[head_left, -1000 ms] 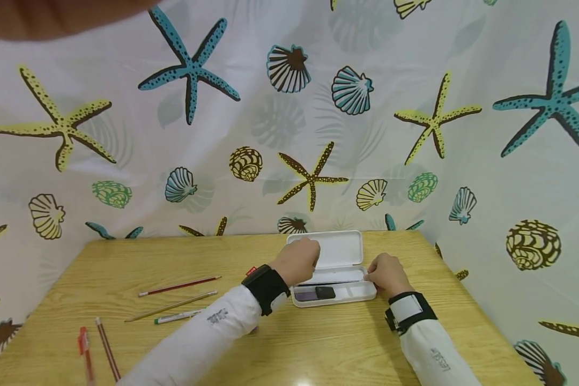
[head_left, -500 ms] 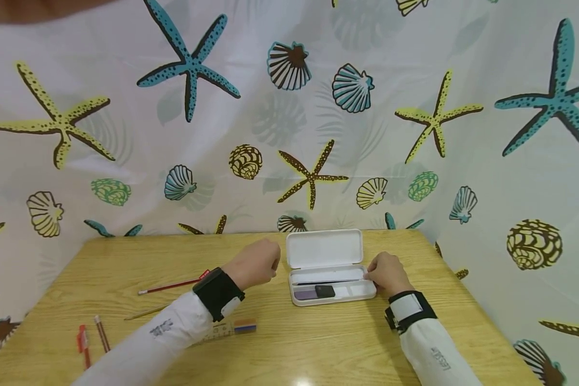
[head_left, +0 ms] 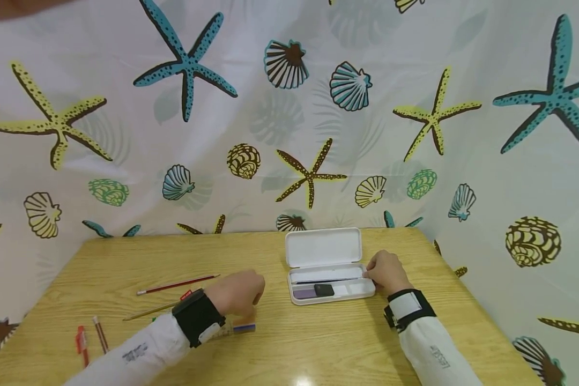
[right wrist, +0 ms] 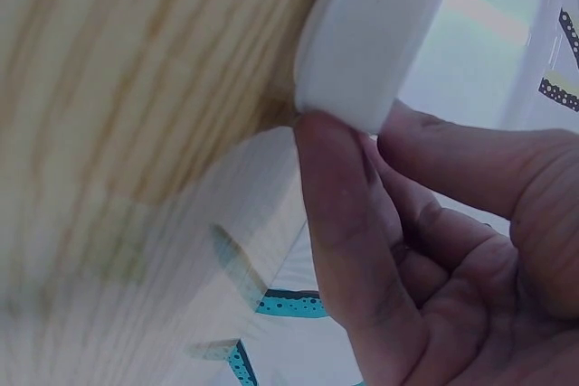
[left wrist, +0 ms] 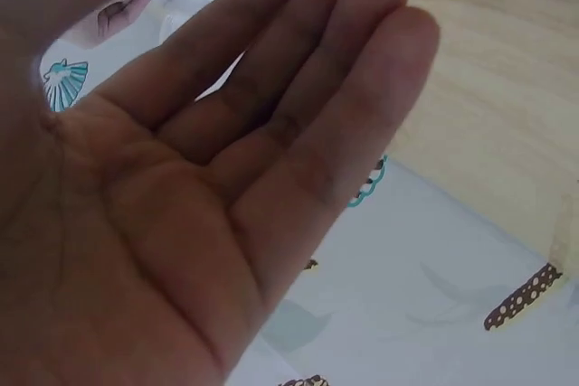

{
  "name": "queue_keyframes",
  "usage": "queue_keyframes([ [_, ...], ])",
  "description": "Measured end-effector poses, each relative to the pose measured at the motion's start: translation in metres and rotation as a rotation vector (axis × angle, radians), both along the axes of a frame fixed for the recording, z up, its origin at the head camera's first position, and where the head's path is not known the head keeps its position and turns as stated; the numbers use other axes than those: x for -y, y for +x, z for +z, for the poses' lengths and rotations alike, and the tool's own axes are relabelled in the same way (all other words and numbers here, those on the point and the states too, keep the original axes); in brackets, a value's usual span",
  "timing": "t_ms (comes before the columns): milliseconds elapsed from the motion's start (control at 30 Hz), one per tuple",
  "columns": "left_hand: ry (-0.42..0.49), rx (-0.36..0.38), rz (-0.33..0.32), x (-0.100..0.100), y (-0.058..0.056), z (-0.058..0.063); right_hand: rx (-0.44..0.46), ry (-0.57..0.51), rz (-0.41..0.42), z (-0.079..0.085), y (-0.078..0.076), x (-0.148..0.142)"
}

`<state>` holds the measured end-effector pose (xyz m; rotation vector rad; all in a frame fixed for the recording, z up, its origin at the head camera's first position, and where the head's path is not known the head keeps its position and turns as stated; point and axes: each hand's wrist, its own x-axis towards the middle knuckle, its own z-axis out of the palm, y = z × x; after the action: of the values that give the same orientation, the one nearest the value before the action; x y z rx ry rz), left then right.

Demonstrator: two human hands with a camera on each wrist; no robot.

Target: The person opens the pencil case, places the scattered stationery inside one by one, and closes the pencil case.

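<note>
My left hand [head_left: 235,293] hovers over the left-middle of the table, above a small orange, white and blue banded block [head_left: 244,327] at the end of a clear ruler-like strip. In the left wrist view its fingers [left wrist: 317,133] are nearly straight and hold nothing. A white pencil case [head_left: 332,301] lies with its lid [head_left: 323,247] raised at the back. Inside are a dark thin pencil [head_left: 325,281], a black block [head_left: 324,290] and a purple piece [head_left: 304,294]. My right hand [head_left: 387,272] pinches the case's right end between thumb and fingers, plain in the right wrist view.
On the wooden table [head_left: 289,354], a red pencil [head_left: 173,285] and a yellowish pencil [head_left: 147,311] lie at the left. Closer in are a red pen [head_left: 82,343] and a brown-red pencil [head_left: 101,335]. A patterned curtain [head_left: 251,214] stands behind the table.
My left hand has moved left from the pencil case, then down toward the banded block. My right hand has stayed at the case's right end.
</note>
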<state>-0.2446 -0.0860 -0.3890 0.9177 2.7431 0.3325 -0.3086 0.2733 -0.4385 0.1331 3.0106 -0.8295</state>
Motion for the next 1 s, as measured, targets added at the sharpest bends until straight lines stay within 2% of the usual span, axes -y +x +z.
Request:
queue_keyframes([
  [67, -0.023, 0.029, -0.004, 0.0, 0.002, -0.005, -0.002, -0.001, -0.002, -0.001, -0.001, 0.0],
  [233, -0.007, 0.094, -0.009, 0.001, 0.007, -0.013, -0.001, -0.001, -0.008, -0.003, -0.002, 0.0],
  [400, 0.001, 0.122, -0.022, 0.002, 0.008, -0.018, -0.004, -0.005, -0.006, -0.003, -0.002, 0.0],
  [700, -0.024, 0.073, -0.058, 0.003, 0.005, -0.025, -0.012, 0.018, 0.009, -0.002, 0.0, 0.0],
  [867, 0.02, 0.041, -0.094, 0.003, 0.002, -0.025, 0.006, 0.012, -0.002, 0.0, 0.001, 0.001],
  [1000, 0.076, 0.012, -0.111, 0.0, -0.002, -0.019, 0.006, 0.004, -0.004, 0.001, 0.001, 0.002],
])
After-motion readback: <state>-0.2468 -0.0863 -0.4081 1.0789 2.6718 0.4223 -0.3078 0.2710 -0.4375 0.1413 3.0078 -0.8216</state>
